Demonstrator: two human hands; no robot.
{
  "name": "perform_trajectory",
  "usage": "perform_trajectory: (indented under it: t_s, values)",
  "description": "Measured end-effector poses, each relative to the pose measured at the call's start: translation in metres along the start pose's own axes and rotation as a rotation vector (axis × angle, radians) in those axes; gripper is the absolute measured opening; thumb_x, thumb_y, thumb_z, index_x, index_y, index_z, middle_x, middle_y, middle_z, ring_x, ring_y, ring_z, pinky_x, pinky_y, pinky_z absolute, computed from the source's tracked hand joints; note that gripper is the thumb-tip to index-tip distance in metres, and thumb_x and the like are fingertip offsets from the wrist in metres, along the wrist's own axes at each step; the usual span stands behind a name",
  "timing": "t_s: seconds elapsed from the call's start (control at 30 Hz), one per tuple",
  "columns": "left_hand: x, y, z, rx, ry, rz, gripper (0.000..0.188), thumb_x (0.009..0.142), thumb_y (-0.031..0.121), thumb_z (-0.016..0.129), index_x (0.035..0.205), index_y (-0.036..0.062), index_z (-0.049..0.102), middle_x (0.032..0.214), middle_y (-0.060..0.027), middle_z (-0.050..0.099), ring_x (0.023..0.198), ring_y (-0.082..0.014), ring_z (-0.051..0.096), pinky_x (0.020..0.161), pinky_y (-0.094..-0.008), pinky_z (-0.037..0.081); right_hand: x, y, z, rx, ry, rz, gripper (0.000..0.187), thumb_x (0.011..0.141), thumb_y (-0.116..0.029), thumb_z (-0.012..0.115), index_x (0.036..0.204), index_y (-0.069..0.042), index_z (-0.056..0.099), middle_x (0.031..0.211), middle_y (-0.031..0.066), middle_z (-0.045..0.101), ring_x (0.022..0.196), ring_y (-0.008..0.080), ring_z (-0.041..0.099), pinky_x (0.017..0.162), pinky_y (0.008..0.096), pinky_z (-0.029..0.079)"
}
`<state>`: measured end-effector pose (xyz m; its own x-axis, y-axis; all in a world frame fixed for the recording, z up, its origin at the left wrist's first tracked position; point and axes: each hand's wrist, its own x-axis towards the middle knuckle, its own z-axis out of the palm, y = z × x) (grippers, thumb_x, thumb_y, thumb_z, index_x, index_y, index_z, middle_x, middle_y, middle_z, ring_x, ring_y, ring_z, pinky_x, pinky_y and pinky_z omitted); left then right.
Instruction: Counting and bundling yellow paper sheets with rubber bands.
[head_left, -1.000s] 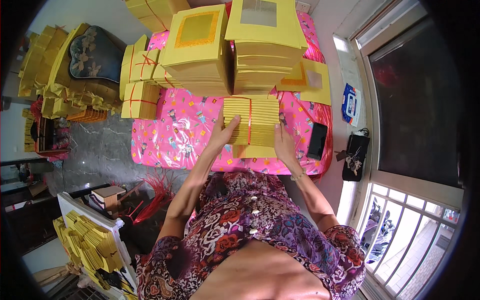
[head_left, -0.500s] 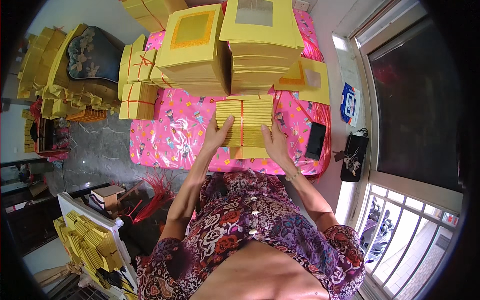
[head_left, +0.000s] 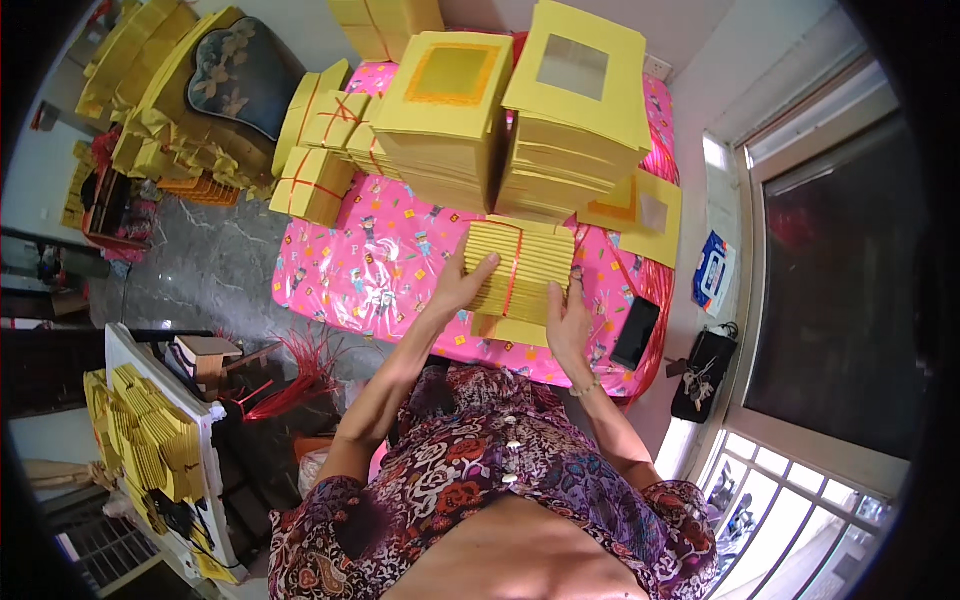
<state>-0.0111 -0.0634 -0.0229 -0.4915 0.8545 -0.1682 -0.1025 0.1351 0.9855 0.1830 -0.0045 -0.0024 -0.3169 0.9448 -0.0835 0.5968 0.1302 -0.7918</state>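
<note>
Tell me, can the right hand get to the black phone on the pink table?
Probably yes. The right hand rests on the tied yellow paper bundle, and the black phone lies flat just beside it on the pink table, with nothing between them.

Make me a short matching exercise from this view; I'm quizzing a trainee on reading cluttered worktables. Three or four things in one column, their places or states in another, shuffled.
Things:
1. tied yellow paper bundle
2. black phone
3. tall stack with grey-centred top sheet
4. red strings

Places or states:
A. lying on the floor beside the table's left end
B. held between the left hand and right hand
C. flat on the pink cloth, right of the right hand
D. standing at the far side of the table

Pairs: 1-B, 2-C, 3-D, 4-A
</note>
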Motion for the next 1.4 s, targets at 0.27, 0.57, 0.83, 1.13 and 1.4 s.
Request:
perform_trajectory:
  t_s: [0.27, 0.57, 0.83, 1.13, 1.4]
  values:
    - [0.004, 0.003, -0.002, 0.034, -0.032, -0.074, 0.074, 0.091, 0.035, 0.064, 0.146, 0.0012, 0.029, 0.132, -0.0165, 0.053, 0.124, -0.0246, 0.049, 0.103, -0.0332, 0.037, 0.039, 0.027, -0.01, 0.242, -0.053, 0.183, 0.043, 0.099, -0.041, 0.045, 0.114, -0.001, 0.054, 0.101, 0.014, 0.065, 0.091, 0.0214, 0.062, 0.076, 0.0339, 0.048]
    - [0.022, -0.006, -0.007, -0.145, -0.203, -0.091, 0.078, 0.095, 0.03, 0.056, 0.15, 0.0004, 0.009, 0.152, -0.0207, 0.025, 0.141, -0.0276, 0.024, 0.113, -0.0322, 0.022, 0.031, 0.001, 0.016, 0.436, 0.013, 0.207, 0.05, 0.102, -0.038, 0.039, 0.124, 0.005, 0.054, 0.113, 0.0124, 0.063, 0.104, 0.0207, 0.057, 0.094, 0.0305, 0.042]
    - [0.007, 0.02, -0.026, 0.049, -0.311, 0.207, 0.069, 0.098, 0.019, 0.047, 0.15, 0.0011, 0.006, 0.157, -0.0205, 0.01, 0.145, -0.0305, 0.011, 0.117, -0.0349, 0.012, -0.015, -0.019, 0.029, 0.395, 0.188, 0.121, 0.045, 0.104, -0.032, 0.035, 0.125, 0.004, 0.052, 0.114, 0.0112, 0.062, 0.104, 0.0185, 0.055, 0.093, 0.0306, 0.041]
    - [-0.027, 0.043, -0.1, -0.16, -0.134, 0.404, 0.06, 0.09, 0.02, 0.06, 0.138, -0.003, 0.034, 0.139, -0.0185, 0.04, 0.132, -0.028, 0.038, 0.111, -0.0374, 0.029, -0.041, -0.077, 0.076, 0.534, 0.19, 0.056, 0.053, 0.097, -0.029, 0.053, 0.135, 0.001, 0.031, 0.128, 0.0125, 0.043, 0.119, 0.0196, 0.042, 0.102, 0.0322, 0.034]
    - [-0.053, -0.024, -0.181, 0.027, 0.237, 0.234, 0.055, 0.091, 0.01, 0.058, 0.138, -0.0009, 0.033, 0.134, -0.0155, 0.044, 0.126, -0.024, 0.042, 0.108, -0.0353, 0.032, -0.042, -0.06, 0.193, 0.578, -0.077, -0.264, 0.064, 0.081, -0.011, 0.066, 0.132, 0.001, 0.029, 0.124, 0.0135, 0.04, 0.12, 0.0235, 0.041, 0.104, 0.0361, 0.032]
